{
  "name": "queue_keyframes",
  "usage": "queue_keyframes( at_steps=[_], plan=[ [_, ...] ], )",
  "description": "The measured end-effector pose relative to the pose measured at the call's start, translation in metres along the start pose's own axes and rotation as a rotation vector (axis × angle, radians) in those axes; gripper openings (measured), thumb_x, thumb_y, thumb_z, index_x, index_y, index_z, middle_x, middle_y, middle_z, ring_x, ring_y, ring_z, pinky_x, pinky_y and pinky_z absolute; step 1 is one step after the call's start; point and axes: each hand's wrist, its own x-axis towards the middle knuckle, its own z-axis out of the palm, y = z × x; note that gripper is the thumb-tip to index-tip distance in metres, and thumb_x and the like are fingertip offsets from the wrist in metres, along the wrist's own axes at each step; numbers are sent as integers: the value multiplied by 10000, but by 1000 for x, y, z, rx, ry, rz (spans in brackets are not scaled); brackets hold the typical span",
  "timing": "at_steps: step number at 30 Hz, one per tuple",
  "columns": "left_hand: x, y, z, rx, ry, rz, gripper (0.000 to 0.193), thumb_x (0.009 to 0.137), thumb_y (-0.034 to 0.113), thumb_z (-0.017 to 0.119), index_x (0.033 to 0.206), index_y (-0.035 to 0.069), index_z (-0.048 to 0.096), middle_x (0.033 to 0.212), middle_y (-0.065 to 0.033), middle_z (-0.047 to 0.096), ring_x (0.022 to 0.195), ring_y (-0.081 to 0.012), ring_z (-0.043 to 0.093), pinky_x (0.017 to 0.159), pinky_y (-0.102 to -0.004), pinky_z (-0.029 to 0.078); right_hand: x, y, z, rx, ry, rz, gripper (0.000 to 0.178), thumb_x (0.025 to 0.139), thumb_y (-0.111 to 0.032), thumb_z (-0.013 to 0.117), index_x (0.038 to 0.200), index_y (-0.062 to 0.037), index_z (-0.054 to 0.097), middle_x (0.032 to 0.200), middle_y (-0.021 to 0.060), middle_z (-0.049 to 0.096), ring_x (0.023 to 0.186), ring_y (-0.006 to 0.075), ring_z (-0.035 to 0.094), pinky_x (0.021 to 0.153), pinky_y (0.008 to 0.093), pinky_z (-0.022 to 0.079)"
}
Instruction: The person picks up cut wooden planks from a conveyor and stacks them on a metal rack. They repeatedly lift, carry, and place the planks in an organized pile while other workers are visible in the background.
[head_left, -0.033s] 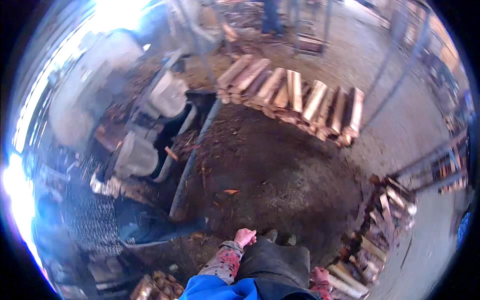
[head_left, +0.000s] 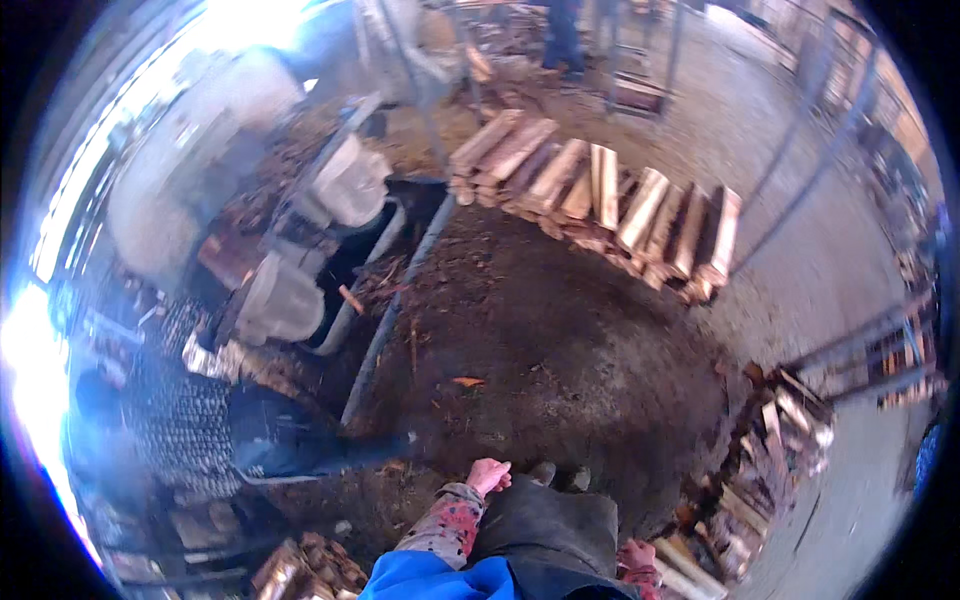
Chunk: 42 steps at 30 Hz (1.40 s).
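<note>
My left hand (head_left: 489,476) hangs in front of my dark apron (head_left: 560,530), its fingers curled closed with nothing visible in them. Past it lies bare dark ground, and the toes of my shoes (head_left: 560,476) show just beyond the apron. On the apron's other side hangs my right hand (head_left: 637,558), small and blurred, so its fingers are hard to read. Nearest to that hand are split firewood pieces (head_left: 690,572), part of a loose pile (head_left: 745,500) running along the right. Whether the hand touches the wood I cannot tell.
A long row of stacked split logs (head_left: 590,200) crosses the far side. On the left, pale tubs (head_left: 280,300) stand by a dark trough with a metal rail (head_left: 400,300). A co-worker (head_left: 190,430) bends nearby. More wood (head_left: 310,568) lies lower left; a metal frame (head_left: 870,345) stands right.
The surroundings have shifted slightly to the right in the view. Both my hands keep nearly the same place and pose.
</note>
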Motion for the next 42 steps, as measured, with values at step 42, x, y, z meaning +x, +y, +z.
queue_keyframes(
  at_steps=[42],
  plan=[
    [-20,-76,-165,-728,281,18,255,875,242,592,798,0,607,698,-96,633,576,-178,620,489,-292,492,91,-113,315,-1027,342,-214,171,863,-137,577,815,24,547,658,112,547,510,193,545,407,329,453]
  ],
)
